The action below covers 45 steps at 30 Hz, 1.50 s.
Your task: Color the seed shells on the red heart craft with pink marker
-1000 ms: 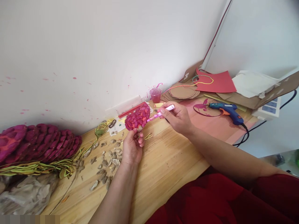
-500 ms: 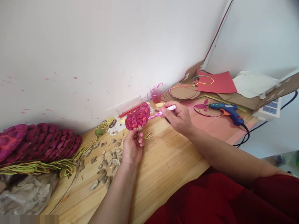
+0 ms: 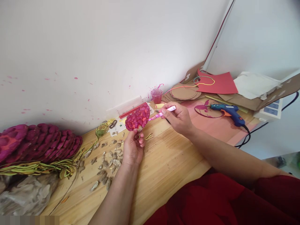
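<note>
My left hand grips the lower edge of a round disc covered with magenta-painted peanut shells. One unpainted shell shows beside the fingertips, and the disc is tilted up off the table. In my right hand is a white-handled paintbrush, pinched between thumb and fingers. Its pink-smeared end points left at the disc's right edge; whether it touches I cannot tell. Loose peanut shells lie on the wooden table just left of my left forearm.
A cup of pink paint stands by the wall. Right of it are cardboard discs, red paper and a blue glue gun with a cord. A row of painted shell discs with yellow-green cords and a plastic bag fill the left.
The brush and my right hand have shifted very slightly. Both hands keep their holds, and the disc stays almost in the same place.
</note>
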Each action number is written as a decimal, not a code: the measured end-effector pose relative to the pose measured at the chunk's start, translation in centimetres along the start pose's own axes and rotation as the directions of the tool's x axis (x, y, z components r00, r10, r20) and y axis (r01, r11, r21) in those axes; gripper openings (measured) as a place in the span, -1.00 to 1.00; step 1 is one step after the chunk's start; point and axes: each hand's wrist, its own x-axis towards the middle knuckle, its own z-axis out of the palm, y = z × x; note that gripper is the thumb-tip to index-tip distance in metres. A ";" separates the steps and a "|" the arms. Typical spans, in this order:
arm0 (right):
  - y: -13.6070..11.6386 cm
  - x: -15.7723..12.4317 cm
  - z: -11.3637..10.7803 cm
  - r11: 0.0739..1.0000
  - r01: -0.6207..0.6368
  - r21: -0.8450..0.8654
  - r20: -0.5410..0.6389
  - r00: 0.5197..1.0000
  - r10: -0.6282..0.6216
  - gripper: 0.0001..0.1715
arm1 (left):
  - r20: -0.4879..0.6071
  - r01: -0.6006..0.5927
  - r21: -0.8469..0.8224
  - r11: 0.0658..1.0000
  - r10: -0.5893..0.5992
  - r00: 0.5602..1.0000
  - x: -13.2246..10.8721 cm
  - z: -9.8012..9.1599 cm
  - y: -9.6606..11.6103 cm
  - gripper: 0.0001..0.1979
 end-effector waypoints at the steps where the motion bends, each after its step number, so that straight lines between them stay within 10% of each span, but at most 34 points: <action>1: 0.0 0.0 0.0 0.999 -0.012 0.034 0.006 1.000 0.012 -0.69 | 0.002 -0.001 0.001 1.000 0.001 1.000 0.0 0.0 0.0 -0.87; 24: 0.3 -0.3 0.2 0.999 0.019 -0.034 0.080 0.997 -0.016 -0.71 | -0.008 -0.036 0.010 0.999 0.036 0.999 0.2 0.1 -0.3 -0.86; 45: 0.4 1.3 -0.6 0.990 -0.138 -0.010 -0.120 0.983 0.136 -0.66 | -0.007 -0.079 -0.064 0.995 0.079 0.997 1.1 -0.4 -1.2 -0.74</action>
